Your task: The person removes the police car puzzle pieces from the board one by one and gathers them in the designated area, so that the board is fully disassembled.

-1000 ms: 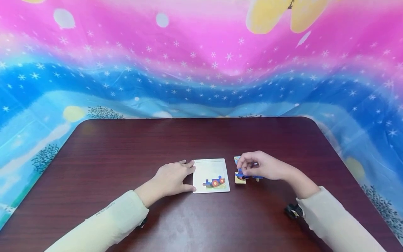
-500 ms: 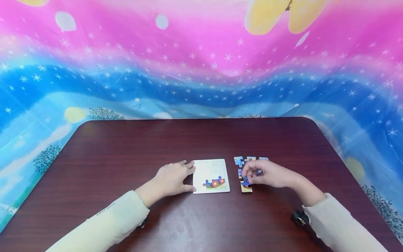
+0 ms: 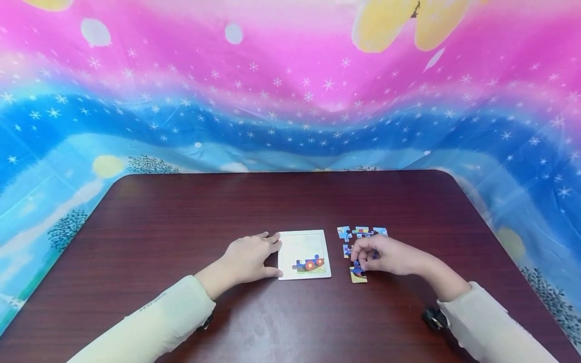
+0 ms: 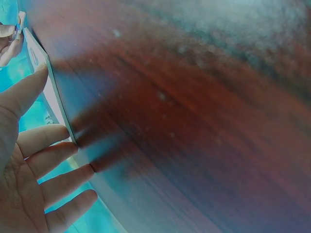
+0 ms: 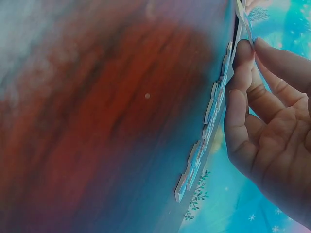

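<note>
My left hand touches the left edge of a white puzzle tray, thumb and fingers spread straight along its side. In the left wrist view those straight fingers meet the tray's edge. Joined puzzle pieces with red wheels on a blue body fill the tray's lower right. Between thumb and fingertips my right hand pinches a puzzle piece in yellow and blue, right of the tray. The right wrist view shows the pinched piece tilted above the table; its lower loose neighbours are partly behind the right hand.
Several loose puzzle pieces lie right of the tray, at and beyond the right hand. The dark wooden table ends at a rounded back edge. Behind it hangs a pink and blue patterned cloth.
My right hand has moved right and toward me with the pinched piece, uncovering loose pieces behind it. The left hand and the tray have stayed in place.
</note>
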